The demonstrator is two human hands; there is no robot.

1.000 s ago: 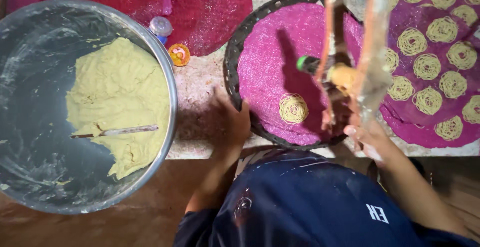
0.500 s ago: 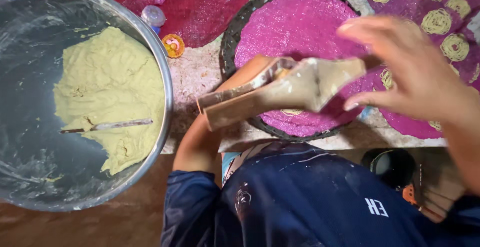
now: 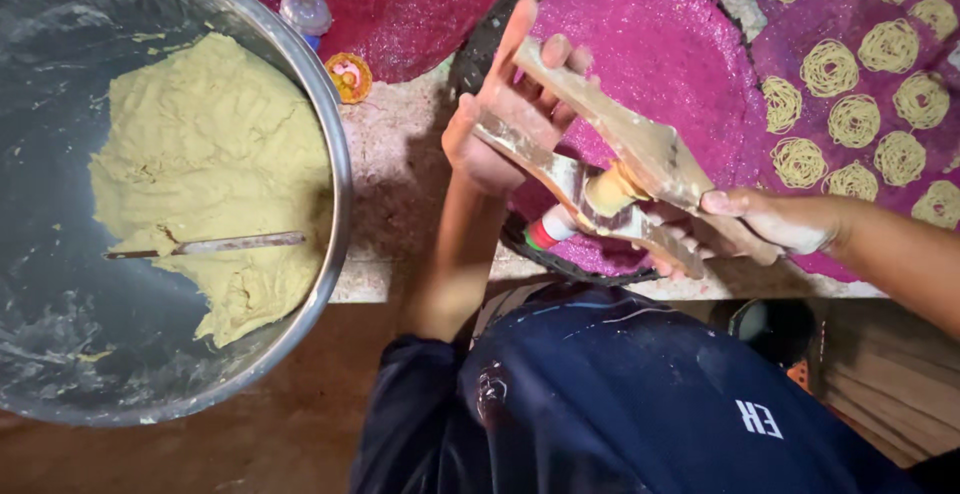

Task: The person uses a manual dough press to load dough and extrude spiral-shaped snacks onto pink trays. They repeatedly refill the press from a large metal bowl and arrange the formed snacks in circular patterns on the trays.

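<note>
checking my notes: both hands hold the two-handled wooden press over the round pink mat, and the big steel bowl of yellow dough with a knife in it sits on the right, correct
Not quite. The head view shows the big steel bowl of yellow dough, with the knife, on the left. Both hands, left and right, do hold the wooden press over the round pink mat.

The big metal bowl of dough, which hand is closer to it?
Left. The left hand grips the wooden press beside the metal bowl; the right hand holds its far end.

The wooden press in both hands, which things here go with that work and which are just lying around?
In use: left hand, right hand, wooden press, round pink tray, dough in metal bowl, dough coils.
Lying about: orange lid, clear cap.
</note>
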